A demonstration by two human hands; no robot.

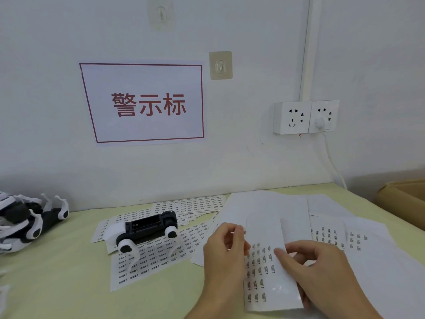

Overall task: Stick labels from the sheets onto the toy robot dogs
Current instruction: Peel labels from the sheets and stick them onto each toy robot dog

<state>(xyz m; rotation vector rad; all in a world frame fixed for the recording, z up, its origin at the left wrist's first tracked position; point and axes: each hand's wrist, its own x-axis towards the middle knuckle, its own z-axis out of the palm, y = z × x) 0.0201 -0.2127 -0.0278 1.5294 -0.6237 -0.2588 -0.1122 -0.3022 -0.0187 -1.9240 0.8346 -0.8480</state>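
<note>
Both hands, left hand (224, 247) and right hand (322, 270), pinch a label sheet (266, 268), hiding its edges.

The label sheet (266, 268) is thin white paper with a glossy shine near its lower edge. The toy robot dog (147, 229) looks like smooth black and white plastic. The counter (57, 272) has a matt pale green surface. The box (404, 194) is brown cardboard.

label sheets (147, 256) spread flat, toy robot dog (147, 229) belly-up

White wall (230, 31) (sockets (305, 117)), green table (57, 272).
</note>
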